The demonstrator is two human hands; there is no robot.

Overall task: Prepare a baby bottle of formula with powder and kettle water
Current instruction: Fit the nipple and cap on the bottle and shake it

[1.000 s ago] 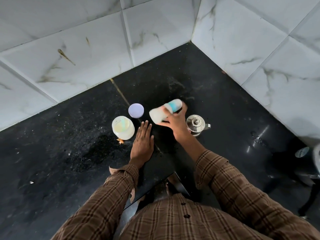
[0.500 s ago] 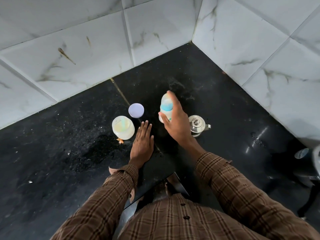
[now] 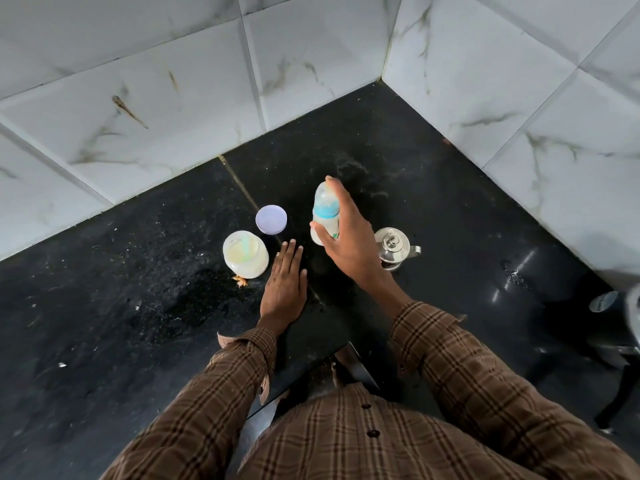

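Observation:
My right hand [image 3: 349, 244] grips the baby bottle [image 3: 325, 213], which stands nearly upright over the black counter, milky liquid inside and a blue collar below its teat; my forefinger lies over the top. My left hand [image 3: 284, 282] rests flat on the counter, fingers together, holding nothing. Left of it stands the open powder jar [image 3: 245, 254] with pale powder inside. Its lilac lid [image 3: 271, 219] lies flat behind it. The small steel kettle [image 3: 393, 247] stands right of the bottle, partly hidden by my right hand.
White marble-look wall tiles [image 3: 173, 98] close the counter [image 3: 104, 306] at the back and right, meeting in a corner. A dark appliance [image 3: 609, 327] sits at the right edge. Crumbs and an orange scrap [image 3: 240, 280] lie by the jar.
The bottle was tilted on its side a second ago; my right hand has swung it upright. My left hand, jar, lid and kettle have stayed put.

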